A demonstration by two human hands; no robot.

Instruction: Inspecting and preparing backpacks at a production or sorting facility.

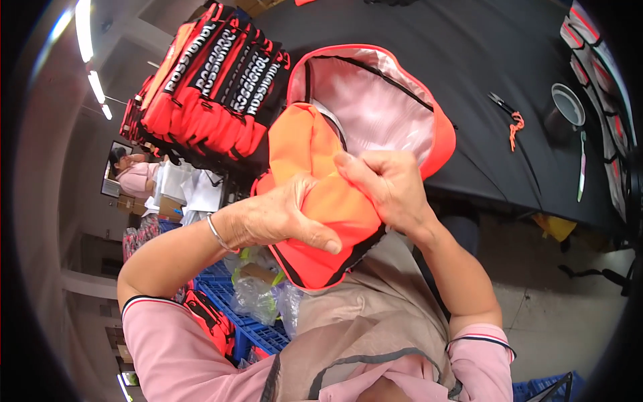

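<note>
A bright orange-red bag with black piping is held in front of my body. Its lid is spread open at the far side and shows a pale, shiny lining. My left hand grips the near left part of the bag, thumb lying across the orange fabric and its other fingers partly hidden by cloth. On the right, my right hand is closed on the bag's edge, thumb pressed down on the fabric beside the opening. Whatever lies inside the near part of the bag is hidden.
Folded red and black bags are stacked at the far left. On the black table lie thread snips with orange cord, a grey cup and a toothbrush. Blue crates with plastic bags stand below; another person is at far left.
</note>
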